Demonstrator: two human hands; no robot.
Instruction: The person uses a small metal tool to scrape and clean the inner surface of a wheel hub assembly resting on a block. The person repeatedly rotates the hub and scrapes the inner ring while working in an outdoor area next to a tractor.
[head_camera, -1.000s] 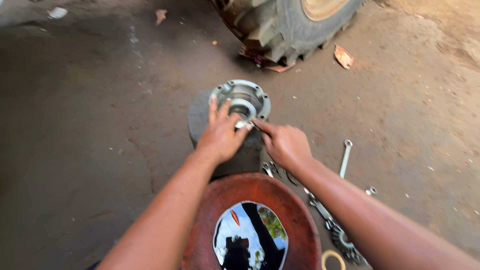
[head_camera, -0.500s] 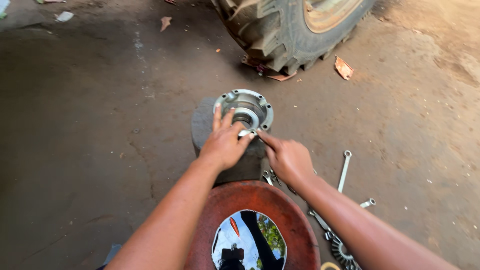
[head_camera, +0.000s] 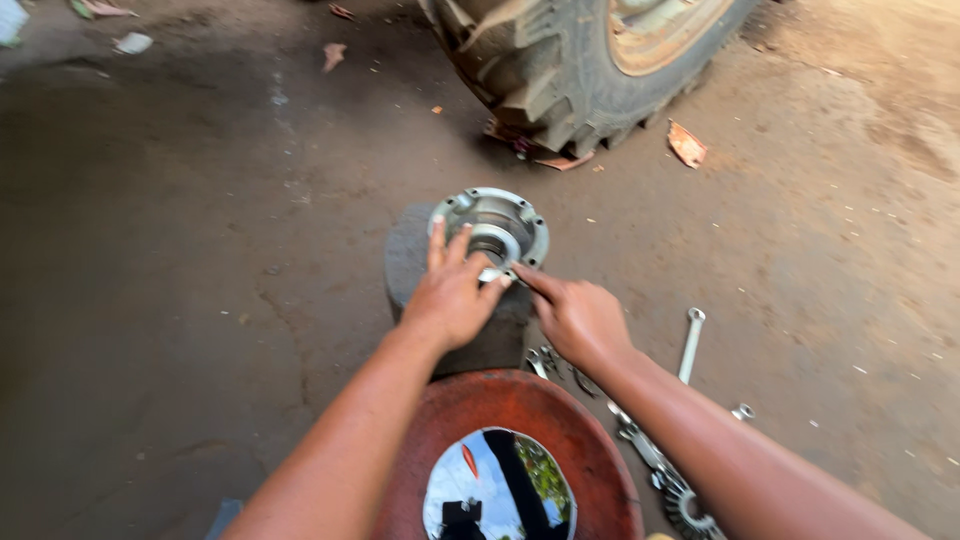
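- A round grey metal hub (head_camera: 492, 228) with a flanged rim and a hollow centre sits on a dark stone block (head_camera: 420, 275), just above the middle of the view.
- The left hand (head_camera: 452, 295) lies on the hub's edge at about 7 o'clock, fingers spread and pointing up toward 12 o'clock, thumb stretched toward the other hand.
- The right hand (head_camera: 578, 318) reaches in from 4 o'clock; its forefinger and thumb meet the left thumb at a small pale piece (head_camera: 492, 274) on the hub's near rim. Whether they pinch it cannot be told.
- A large tractor tyre (head_camera: 560, 70) stands at 1 o'clock, well apart from the hub.
- A spanner (head_camera: 690, 345) lies on the dirt ground (head_camera: 180, 250) at 3 o'clock.
- A rust-red bowl (head_camera: 520, 420) holding reflective liquid sits at 6 o'clock, between the forearms.
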